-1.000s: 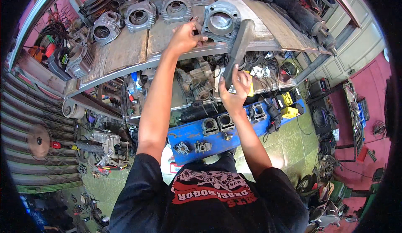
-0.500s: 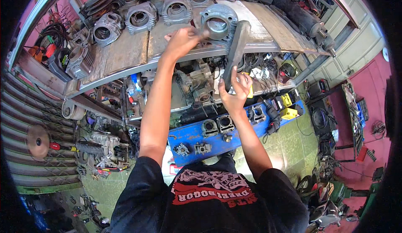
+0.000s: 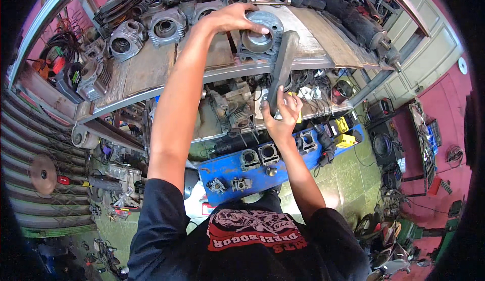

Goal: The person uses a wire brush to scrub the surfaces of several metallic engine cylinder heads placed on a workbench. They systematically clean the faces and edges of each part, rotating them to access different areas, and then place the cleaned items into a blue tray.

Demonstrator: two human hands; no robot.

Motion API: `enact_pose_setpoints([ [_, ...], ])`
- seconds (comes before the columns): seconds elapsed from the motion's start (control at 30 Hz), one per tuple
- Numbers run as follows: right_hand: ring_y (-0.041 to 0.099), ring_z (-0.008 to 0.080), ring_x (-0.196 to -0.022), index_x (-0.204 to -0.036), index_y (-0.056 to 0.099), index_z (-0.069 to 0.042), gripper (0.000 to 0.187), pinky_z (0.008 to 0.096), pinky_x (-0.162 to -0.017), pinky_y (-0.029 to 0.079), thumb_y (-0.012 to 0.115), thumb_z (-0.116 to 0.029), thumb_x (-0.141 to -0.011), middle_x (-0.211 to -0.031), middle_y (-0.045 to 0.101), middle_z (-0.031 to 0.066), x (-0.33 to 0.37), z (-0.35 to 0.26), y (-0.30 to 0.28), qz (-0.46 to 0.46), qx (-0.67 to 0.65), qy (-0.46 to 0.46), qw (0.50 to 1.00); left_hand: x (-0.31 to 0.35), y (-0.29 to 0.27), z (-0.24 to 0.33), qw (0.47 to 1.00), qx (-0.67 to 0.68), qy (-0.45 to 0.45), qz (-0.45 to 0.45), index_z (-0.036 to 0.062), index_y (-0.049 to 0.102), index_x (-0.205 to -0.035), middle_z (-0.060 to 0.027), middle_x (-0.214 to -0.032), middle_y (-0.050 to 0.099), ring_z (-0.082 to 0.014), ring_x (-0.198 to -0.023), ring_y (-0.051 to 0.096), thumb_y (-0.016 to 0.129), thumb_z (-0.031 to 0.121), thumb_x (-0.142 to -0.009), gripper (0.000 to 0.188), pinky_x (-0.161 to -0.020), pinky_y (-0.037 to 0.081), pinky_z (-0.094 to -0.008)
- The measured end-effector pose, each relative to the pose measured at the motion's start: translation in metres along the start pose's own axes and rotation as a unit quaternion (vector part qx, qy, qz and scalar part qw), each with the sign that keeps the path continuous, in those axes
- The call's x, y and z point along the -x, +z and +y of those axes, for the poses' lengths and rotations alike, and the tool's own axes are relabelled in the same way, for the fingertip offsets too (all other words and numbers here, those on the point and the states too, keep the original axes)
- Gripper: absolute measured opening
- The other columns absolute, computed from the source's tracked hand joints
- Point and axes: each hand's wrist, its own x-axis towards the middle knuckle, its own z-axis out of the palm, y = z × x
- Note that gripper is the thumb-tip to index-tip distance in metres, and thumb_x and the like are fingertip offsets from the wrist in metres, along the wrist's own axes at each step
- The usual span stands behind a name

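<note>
A grey finned engine cylinder block [image 3: 277, 23] stands on the wooden bench top with its round bore facing me. My left hand [image 3: 235, 18] is closed on its left side, the thumb across the bore's rim and the fingers over the far edge. In my right hand [image 3: 284, 112], pinched at the lower end, is a long grey rectangular bar [image 3: 284, 69]. The bar leans upward, its upper end in front of the block's right side; whether the two touch, I cannot tell.
More engine cylinders [image 3: 166, 27] line the bench [image 3: 134, 74] to the left. A dark cylindrical part [image 3: 371, 31] lies at its right end. Below, a shelf holds engine parts, and a blue bench [image 3: 217, 170] carries gaskets, carburetors and yellow boxes [image 3: 345, 140].
My left hand has moved up and right from beside the cylinder block and taken hold of it. My right hand keeps the bar in nearly the same place.
</note>
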Motion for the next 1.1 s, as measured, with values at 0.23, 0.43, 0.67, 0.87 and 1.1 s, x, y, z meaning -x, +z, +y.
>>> enact_pose_setpoints([
  [0.23, 0.065, 0.0274, -0.093, -0.137, 0.062, -0.002, 0.063, 0.0492, -0.104, 0.039, 0.08, -0.012, -0.078, -0.099, 0.07, 0.0134, -0.001, 0.004, -0.007, -0.003, -0.001, 0.003, 1.0, -0.012, -0.012, 0.01, 0.997, -0.042, 0.005, -0.063, -0.0034, 0.059, -0.136, -0.0192, -0.127, 0.067, -0.0275, -0.115, 0.064, 0.092, 0.044, -0.066, 0.091, -0.1, 0.048, -0.0367],
  [0.43, 0.065, 0.0281, -0.097, -0.136, 0.062, 0.001, 0.062, 0.0507, -0.105, 0.037, 0.078, -0.011, -0.077, -0.096, 0.072, 0.0139, -0.004, 0.006, -0.02, 0.006, 0.004, 0.011, 1.0, -0.014, 0.003, 0.02, 0.99, -0.135, 0.003, 0.026, -0.0027, 0.066, -0.126, -0.0189, -0.119, 0.071, -0.0282, -0.109, 0.067, 0.092, 0.053, -0.056, 0.093, -0.096, 0.049, -0.0352],
  [0.67, 0.064, 0.0247, -0.1, -0.139, 0.059, -0.001, 0.062, 0.0511, -0.105, 0.035, 0.076, -0.017, -0.082, -0.085, 0.074, 0.0068, -0.012, 0.01, -0.03, 0.011, 0.032, 0.034, 0.999, -0.031, 0.027, 0.022, 0.961, -0.184, 0.056, 0.2, 0.0084, 0.063, -0.132, -0.0157, -0.129, 0.066, -0.0304, -0.124, 0.059, 0.092, 0.053, -0.045, 0.102, -0.103, 0.037, -0.0494],
  [0.87, 0.061, 0.0295, -0.099, -0.137, 0.062, 0.0, 0.06, 0.0481, -0.103, 0.038, 0.077, -0.014, -0.08, -0.098, 0.07, 0.0128, -0.014, 0.013, -0.037, 0.005, 0.04, 0.028, 0.999, -0.029, 0.055, 0.007, 0.954, -0.118, 0.064, 0.268, 0.0075, 0.061, -0.131, -0.016, -0.13, 0.062, -0.0323, -0.127, 0.055, 0.093, 0.044, -0.046, 0.098, -0.11, 0.036, -0.0502],
  [1.1, 0.065, 0.0244, -0.093, -0.135, 0.064, -0.004, 0.061, 0.0498, -0.103, 0.038, 0.078, -0.017, -0.077, -0.079, 0.071, 0.0085, -0.041, 0.011, -0.029, 0.016, 0.043, -0.003, 0.999, -0.009, 0.064, -0.009, 0.953, -0.107, 0.099, 0.266, 0.0085, 0.052, -0.143, -0.0185, -0.133, 0.059, -0.0362, -0.128, 0.052, 0.095, 0.053, -0.051, 0.111, -0.112, 0.037, -0.0472],
])
